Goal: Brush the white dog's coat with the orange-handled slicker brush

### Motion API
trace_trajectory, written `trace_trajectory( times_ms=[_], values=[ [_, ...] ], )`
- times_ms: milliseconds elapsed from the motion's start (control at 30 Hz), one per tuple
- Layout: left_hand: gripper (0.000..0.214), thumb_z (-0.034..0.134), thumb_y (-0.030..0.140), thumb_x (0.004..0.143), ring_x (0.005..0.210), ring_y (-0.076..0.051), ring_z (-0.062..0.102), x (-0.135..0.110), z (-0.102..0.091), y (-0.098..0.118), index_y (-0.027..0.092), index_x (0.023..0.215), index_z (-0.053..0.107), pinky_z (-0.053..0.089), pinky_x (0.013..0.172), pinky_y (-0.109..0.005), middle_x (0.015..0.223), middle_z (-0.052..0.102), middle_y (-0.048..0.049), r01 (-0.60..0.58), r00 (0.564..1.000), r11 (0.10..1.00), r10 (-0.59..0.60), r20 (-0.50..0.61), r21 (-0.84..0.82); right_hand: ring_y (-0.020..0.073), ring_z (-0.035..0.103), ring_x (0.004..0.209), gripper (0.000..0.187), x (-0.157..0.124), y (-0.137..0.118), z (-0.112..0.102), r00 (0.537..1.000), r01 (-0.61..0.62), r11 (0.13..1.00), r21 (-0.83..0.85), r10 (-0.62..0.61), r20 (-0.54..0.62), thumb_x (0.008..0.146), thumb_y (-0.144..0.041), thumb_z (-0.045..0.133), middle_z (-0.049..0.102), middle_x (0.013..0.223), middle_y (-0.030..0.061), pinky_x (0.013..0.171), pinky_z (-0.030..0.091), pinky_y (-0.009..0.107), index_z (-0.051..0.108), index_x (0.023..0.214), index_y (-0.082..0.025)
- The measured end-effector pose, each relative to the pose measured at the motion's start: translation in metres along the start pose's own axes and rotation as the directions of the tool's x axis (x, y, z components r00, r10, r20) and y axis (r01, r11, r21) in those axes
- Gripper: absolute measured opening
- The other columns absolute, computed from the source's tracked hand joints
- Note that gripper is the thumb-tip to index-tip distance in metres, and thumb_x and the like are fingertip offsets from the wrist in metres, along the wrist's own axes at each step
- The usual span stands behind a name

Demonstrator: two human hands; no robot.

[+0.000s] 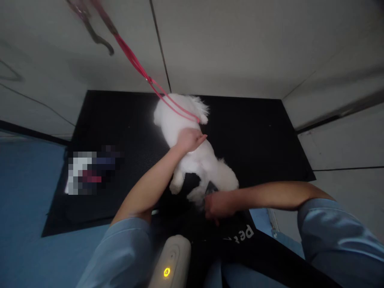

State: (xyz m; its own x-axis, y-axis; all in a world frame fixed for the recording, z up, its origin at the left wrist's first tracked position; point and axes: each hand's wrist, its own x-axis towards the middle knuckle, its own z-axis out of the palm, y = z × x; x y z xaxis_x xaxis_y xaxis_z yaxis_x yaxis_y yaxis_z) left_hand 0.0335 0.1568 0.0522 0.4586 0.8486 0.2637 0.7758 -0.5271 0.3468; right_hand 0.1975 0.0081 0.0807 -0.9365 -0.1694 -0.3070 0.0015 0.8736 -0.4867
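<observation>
The right grip is curled closed on a grey object, mostly concealed by the fingers, its kind indistinct, beside the near end of a white dog. The left grip rests across the dog's back; its fingers are partly concealed, so its degree of closure cannot be told. The dog is at the middle of the black surface. A pink loop crosses its far end, its strap blurred and cut off above. Pixelation obscures items at left; a white device is cropped at the near edge.
</observation>
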Motion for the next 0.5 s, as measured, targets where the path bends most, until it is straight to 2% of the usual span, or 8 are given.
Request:
trace_trajectory(
  times_ms=[67, 133, 167, 200, 300, 333, 433, 500],
  values=[
    [0.052, 0.037, 0.044, 0.097, 0.062, -0.022, 0.057, -0.007, 0.003, -0.005, 0.020, 0.057, 0.060, 0.029, 0.059, -0.035, 0.060, 0.061, -0.0097, -0.003, 0.998, 1.000, 0.005, -0.063, 0.020, 0.0189, 0.061, 0.082, 0.019, -0.003, 0.001, -0.001, 0.998, 0.025, 1.000, 0.005, -0.025, -0.049, 0.093, -0.032, 0.062, 0.070, 0.081, 0.0052, 0.086, 0.042, 0.036, 0.070, 0.084, -0.018],
    [0.050, 0.037, 0.041, 0.096, 0.059, -0.021, 0.054, -0.015, 0.006, -0.010, 0.020, 0.054, 0.055, 0.030, 0.059, -0.036, 0.056, 0.057, -0.0089, 0.012, 0.991, 0.999, -0.006, -0.131, 0.040, 0.0222, 0.061, 0.088, 0.019, -0.006, 0.004, -0.004, 0.974, -0.139, 0.988, -0.068, 0.124, -0.192, 0.094, -0.030, 0.060, 0.071, 0.086, 0.0088, 0.093, 0.039, 0.043, 0.070, 0.086, -0.016],
    [0.049, 0.038, 0.039, 0.095, 0.058, -0.021, 0.052, -0.019, 0.008, -0.013, 0.021, 0.052, 0.052, 0.030, 0.059, -0.036, 0.054, 0.054, -0.0083, 0.018, 0.987, 0.999, -0.011, -0.160, 0.044, 0.0230, 0.060, 0.089, 0.018, -0.007, 0.005, -0.005, 0.963, -0.170, 0.982, -0.076, 0.150, -0.224, 0.093, -0.029, 0.061, 0.070, 0.086, 0.0093, 0.094, 0.038, 0.045, 0.070, 0.085, -0.016],
    [0.047, 0.039, 0.038, 0.094, 0.057, -0.021, 0.051, -0.023, 0.009, -0.016, 0.021, 0.051, 0.050, 0.030, 0.059, -0.036, 0.053, 0.052, -0.0077, 0.022, 0.983, 0.999, -0.013, -0.183, 0.045, 0.0225, 0.060, 0.087, 0.015, -0.009, 0.005, -0.005, 0.967, -0.143, 0.988, -0.059, 0.126, -0.223, 0.091, -0.028, 0.063, 0.070, 0.084, 0.0083, 0.094, 0.039, 0.045, 0.070, 0.084, -0.016],
    [0.042, 0.039, 0.034, 0.091, 0.055, -0.020, 0.048, -0.034, 0.013, -0.023, 0.023, 0.051, 0.044, 0.031, 0.059, -0.036, 0.051, 0.048, -0.0060, 0.049, 0.973, 0.997, -0.035, -0.228, 0.058, 0.0190, 0.059, 0.080, 0.007, -0.013, 0.007, -0.005, 0.979, 0.087, 0.995, 0.042, -0.078, -0.188, 0.086, -0.024, 0.067, 0.067, 0.077, 0.0036, 0.090, 0.042, 0.039, 0.070, 0.085, -0.018],
    [0.041, 0.039, 0.033, 0.091, 0.055, -0.020, 0.048, -0.037, 0.013, -0.025, 0.023, 0.052, 0.043, 0.031, 0.059, -0.036, 0.051, 0.047, -0.0057, 0.067, 0.970, 0.995, -0.049, -0.237, 0.069, 0.0192, 0.059, 0.082, 0.007, -0.015, 0.008, -0.005, 0.972, 0.084, 0.996, 0.044, -0.072, -0.222, 0.088, -0.023, 0.066, 0.068, 0.080, 0.0041, 0.092, 0.042, 0.040, 0.071, 0.087, -0.018],
    [0.039, 0.038, 0.034, 0.090, 0.056, -0.021, 0.048, -0.047, 0.016, -0.028, 0.023, 0.053, 0.041, 0.030, 0.058, -0.036, 0.051, 0.045, -0.0052, 0.117, 0.962, 0.987, -0.085, -0.260, 0.111, 0.0235, 0.060, 0.096, 0.015, -0.019, 0.014, -0.005, 0.925, -0.138, 0.990, 0.012, 0.134, -0.355, 0.093, -0.022, 0.058, 0.069, 0.089, 0.0096, 0.099, 0.038, 0.049, 0.071, 0.087, -0.016],
    [0.040, 0.036, 0.034, 0.091, 0.054, -0.020, 0.046, -0.053, 0.017, -0.030, 0.024, 0.052, 0.038, 0.030, 0.057, -0.035, 0.049, 0.043, -0.0047, 0.122, 0.957, 0.985, -0.083, -0.279, 0.124, 0.0229, 0.060, 0.097, 0.011, -0.021, 0.016, -0.002, 0.941, -0.077, 0.995, 0.061, 0.093, -0.327, 0.090, -0.022, 0.063, 0.070, 0.090, 0.0084, 0.100, 0.038, 0.047, 0.071, 0.086, -0.017]
  ],
)
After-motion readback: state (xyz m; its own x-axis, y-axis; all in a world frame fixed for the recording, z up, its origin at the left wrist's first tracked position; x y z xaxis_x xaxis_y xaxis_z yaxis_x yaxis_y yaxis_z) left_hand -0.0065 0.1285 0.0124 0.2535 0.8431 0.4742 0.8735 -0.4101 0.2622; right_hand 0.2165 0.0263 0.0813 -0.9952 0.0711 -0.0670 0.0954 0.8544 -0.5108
